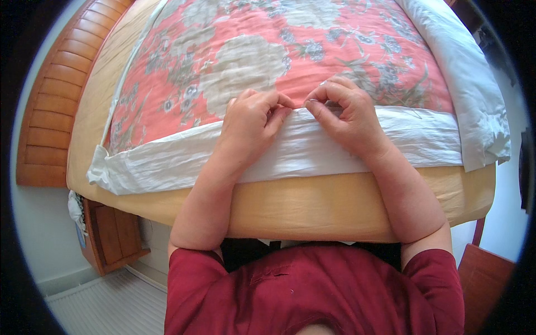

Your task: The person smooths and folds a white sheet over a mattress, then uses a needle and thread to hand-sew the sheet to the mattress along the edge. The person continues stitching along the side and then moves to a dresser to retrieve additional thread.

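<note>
A quilt with a coral floral face [247,71] lies on the bed, and a white cloth border [176,161] is folded over its near edge. My left hand [251,121] pinches the fold of that border between thumb and forefinger, where white meets coral. Just to its right, my right hand [345,113] has thumb and forefinger closed at the same edge on a thin, shiny thing that looks like a sewing needle, mostly hidden by the fingers. A small pale band shows on a right finger. A fine thread [414,112] trails over the cloth to the right.
Beneath the quilt is a mattress with a yellow sheet [310,205]. The white right border [456,63] is thickly folded. A wooden headboard [54,113] stands at left, above a wooden bedside cabinet [113,234]. A reddish wooden panel [481,276] is at lower right.
</note>
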`<state>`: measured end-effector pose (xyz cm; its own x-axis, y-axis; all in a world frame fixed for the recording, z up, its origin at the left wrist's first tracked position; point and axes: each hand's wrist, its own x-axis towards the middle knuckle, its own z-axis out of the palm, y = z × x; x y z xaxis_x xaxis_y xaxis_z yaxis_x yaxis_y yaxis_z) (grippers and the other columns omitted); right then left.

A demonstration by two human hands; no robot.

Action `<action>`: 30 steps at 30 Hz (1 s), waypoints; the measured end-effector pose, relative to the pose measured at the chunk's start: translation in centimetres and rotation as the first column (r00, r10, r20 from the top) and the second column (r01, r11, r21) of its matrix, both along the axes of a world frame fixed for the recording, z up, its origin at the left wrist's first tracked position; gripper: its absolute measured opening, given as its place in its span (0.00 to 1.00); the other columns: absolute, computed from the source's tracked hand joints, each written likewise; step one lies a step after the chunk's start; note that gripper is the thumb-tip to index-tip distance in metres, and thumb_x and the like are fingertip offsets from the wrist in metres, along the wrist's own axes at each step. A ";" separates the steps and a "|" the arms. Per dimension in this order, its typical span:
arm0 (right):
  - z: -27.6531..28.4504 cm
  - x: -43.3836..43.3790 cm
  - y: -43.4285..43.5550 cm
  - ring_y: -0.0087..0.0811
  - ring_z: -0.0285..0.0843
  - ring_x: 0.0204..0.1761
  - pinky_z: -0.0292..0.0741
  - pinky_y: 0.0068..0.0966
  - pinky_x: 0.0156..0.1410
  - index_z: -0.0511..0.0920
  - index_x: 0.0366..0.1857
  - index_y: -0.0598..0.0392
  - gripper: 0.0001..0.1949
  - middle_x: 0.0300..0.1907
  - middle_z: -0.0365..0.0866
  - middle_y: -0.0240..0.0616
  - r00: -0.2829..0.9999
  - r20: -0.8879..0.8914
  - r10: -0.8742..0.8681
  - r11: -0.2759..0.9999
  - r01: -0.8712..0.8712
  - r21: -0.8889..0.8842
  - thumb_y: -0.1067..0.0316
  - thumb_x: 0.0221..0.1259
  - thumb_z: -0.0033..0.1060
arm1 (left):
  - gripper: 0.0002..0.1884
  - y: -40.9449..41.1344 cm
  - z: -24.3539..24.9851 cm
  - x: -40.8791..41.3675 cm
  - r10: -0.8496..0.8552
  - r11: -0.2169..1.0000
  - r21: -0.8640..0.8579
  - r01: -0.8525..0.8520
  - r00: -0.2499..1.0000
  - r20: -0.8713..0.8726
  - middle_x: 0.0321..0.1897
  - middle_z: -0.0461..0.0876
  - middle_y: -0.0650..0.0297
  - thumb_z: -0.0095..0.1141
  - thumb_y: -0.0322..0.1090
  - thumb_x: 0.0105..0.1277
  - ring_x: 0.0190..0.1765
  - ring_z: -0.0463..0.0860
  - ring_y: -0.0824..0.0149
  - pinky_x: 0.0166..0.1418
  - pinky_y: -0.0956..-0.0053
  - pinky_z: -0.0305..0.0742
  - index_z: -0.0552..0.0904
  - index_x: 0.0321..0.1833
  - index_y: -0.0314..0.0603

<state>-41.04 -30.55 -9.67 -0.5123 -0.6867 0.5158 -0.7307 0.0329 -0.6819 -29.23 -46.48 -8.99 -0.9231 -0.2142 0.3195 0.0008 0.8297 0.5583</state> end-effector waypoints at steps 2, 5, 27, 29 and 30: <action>-0.2 0.0 0.0 0.38 0.77 0.35 0.73 0.33 0.41 0.82 0.27 0.55 0.04 0.28 0.79 0.38 1.000 -0.021 -0.003 1.000 0.003 0.007 0.68 0.54 0.65 | 0.04 0.2 -0.2 -0.1 0.027 1.000 0.012 -0.027 1.000 0.008 0.29 0.84 0.59 0.60 0.32 0.60 0.37 0.80 0.58 0.47 0.65 0.72 0.83 0.36 0.42; -0.2 0.0 -0.2 0.38 0.77 0.35 0.73 0.33 0.41 0.82 0.27 0.54 0.04 0.28 0.79 0.38 1.000 -0.010 -0.025 0.999 0.025 0.035 0.68 0.54 0.65 | 0.03 -0.2 -0.8 -0.2 0.043 0.999 -0.004 -0.042 0.999 0.019 0.26 0.83 0.66 0.61 0.34 0.60 0.37 0.79 0.61 0.47 0.63 0.69 0.82 0.35 0.48; -0.2 -0.5 0.3 0.37 0.77 0.35 0.74 0.31 0.41 0.82 0.26 0.54 0.04 0.28 0.79 0.36 1.000 0.002 -0.027 1.000 0.027 0.013 0.67 0.53 0.66 | 0.09 0.7 0.1 0.6 0.063 0.962 0.265 -0.071 0.997 0.037 0.20 0.80 0.60 0.60 0.37 0.64 0.27 0.79 0.67 0.34 0.70 0.73 0.84 0.32 0.39; -0.1 -0.4 0.3 0.38 0.77 0.35 0.73 0.32 0.42 0.81 0.25 0.54 0.04 0.27 0.80 0.35 0.998 -0.057 -0.002 1.000 0.001 -0.024 0.68 0.52 0.66 | 0.13 1.0 0.4 0.6 -0.011 0.879 0.471 -0.079 0.982 0.187 0.19 0.80 0.60 0.58 0.39 0.68 0.25 0.78 0.73 0.31 0.73 0.72 0.85 0.33 0.35; 0.0 -0.2 0.2 0.38 0.77 0.35 0.73 0.33 0.42 0.81 0.25 0.53 0.04 0.27 0.80 0.35 0.995 -0.096 0.018 0.999 -0.022 -0.038 0.68 0.51 0.67 | 0.14 1.0 0.3 0.5 -0.018 0.866 0.491 -0.091 0.977 0.213 0.18 0.80 0.60 0.56 0.40 0.69 0.24 0.77 0.75 0.29 0.74 0.71 0.86 0.34 0.34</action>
<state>-41.25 -30.34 -9.64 -0.4457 -0.6746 0.5884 -0.7926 -0.0080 -0.6096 -28.71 -45.46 -8.66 -0.9439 -0.3287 -0.0316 -0.1826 0.4397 0.8794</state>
